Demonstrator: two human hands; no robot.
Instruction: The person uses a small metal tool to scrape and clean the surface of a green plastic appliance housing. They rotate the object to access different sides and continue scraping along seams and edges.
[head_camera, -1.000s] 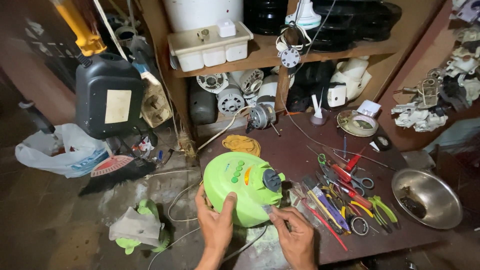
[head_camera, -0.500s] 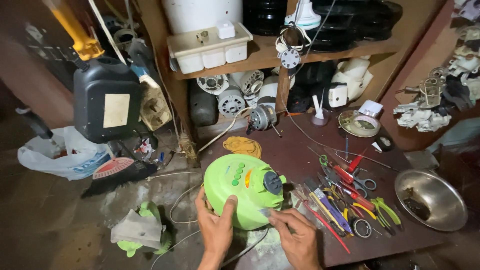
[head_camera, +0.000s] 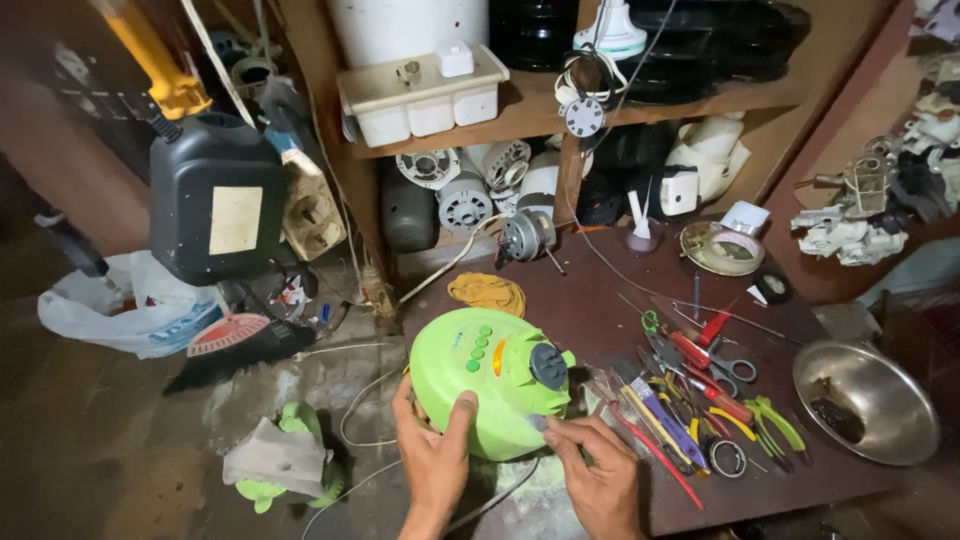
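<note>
The green housing (head_camera: 490, 385) hides its own underside, and the steel bowl's (head_camera: 868, 398) dark contents are too small to tell.

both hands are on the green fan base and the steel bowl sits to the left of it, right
Not quite. Both the left hand and right hand are on the green fan base, but the steel bowl sits to its right, past the tools, as the head view shows.

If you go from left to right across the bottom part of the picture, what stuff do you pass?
White plastic bag → left hand → green appliance housing → right hand → pile of hand tools → steel bowl.
</note>
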